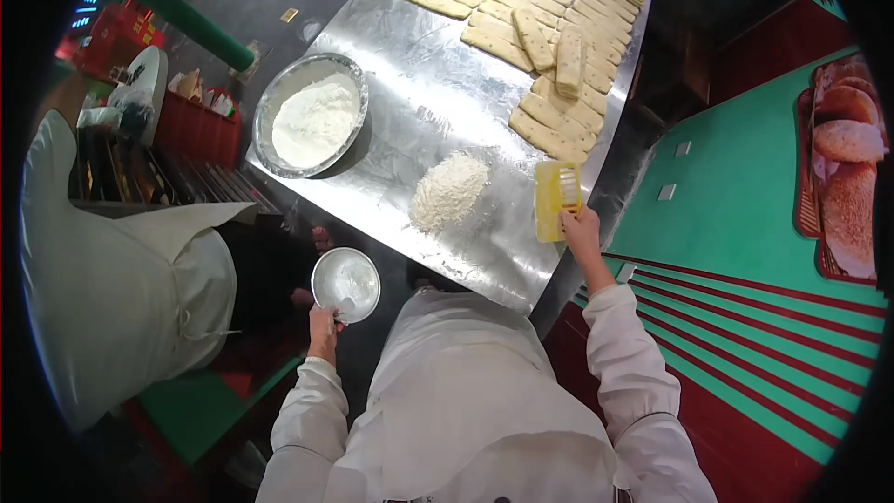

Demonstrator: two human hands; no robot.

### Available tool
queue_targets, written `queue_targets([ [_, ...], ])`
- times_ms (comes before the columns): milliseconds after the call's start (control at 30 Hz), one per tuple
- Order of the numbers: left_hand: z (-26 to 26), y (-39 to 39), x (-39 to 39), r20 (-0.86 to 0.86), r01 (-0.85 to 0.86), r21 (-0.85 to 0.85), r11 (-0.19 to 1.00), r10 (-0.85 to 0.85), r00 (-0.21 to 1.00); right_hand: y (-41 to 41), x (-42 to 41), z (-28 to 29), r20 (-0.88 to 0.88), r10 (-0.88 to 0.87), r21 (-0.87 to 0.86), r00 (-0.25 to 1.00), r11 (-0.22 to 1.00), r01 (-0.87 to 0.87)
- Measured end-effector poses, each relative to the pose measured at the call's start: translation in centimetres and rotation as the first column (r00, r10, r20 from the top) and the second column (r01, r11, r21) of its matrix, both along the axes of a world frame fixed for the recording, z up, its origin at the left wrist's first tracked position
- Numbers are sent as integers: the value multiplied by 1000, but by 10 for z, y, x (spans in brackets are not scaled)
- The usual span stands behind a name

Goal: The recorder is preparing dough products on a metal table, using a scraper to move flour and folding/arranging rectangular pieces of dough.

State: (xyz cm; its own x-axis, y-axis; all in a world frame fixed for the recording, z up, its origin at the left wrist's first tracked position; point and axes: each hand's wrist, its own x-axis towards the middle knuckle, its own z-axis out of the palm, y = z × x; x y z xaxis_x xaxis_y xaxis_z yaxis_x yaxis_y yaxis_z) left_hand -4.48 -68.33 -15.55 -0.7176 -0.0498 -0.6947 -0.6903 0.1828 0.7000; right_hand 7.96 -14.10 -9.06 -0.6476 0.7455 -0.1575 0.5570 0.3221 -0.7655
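My left hand [325,332] grips the rim of a small metal bowl [353,279], held off the table's near left edge; its inside is dusted with white powder. In my right hand [581,229] is a yellow plastic dough scraper [547,202] with a slotted grip, at the table's right side. Between the two hands a small heap of flour [450,190] lies on the steel table [405,122]. Beyond the scraper are rows of flat, speckled dough strips [559,126], with a few loose ones [570,59] lying on top.
A large metal bowl of flour [314,122] stands at the table's left corner. Close on my left is a person in white clothing [140,279]. A green and red wall [740,181] runs along the right. Past the table's left side are a green post [188,14] and a red crate [199,129].
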Motion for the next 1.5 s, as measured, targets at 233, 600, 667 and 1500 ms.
queue_targets([
  [233, 12, 69, 31, -75, -61, -154, 986, 50, 996, 30, -133, -28, -36, 383, -32, 923, 923, -384],
  [600, -19, 101, 10, -54, 169, -438, 883, -214, 975, -54, -244, 11, 130, 857, 38, 498, 497, -867],
  [667, -26, 100, 8, -87, 154, -440, 885, -213, 973, -83, -250, 23, 157, 890, -192, 429, 453, -870],
  [1500, 10, 125, 15, -4, 222, -368, 903, -241, 971, -48, -132, 44, -190, 686, -96, 702, 699, -709],
])
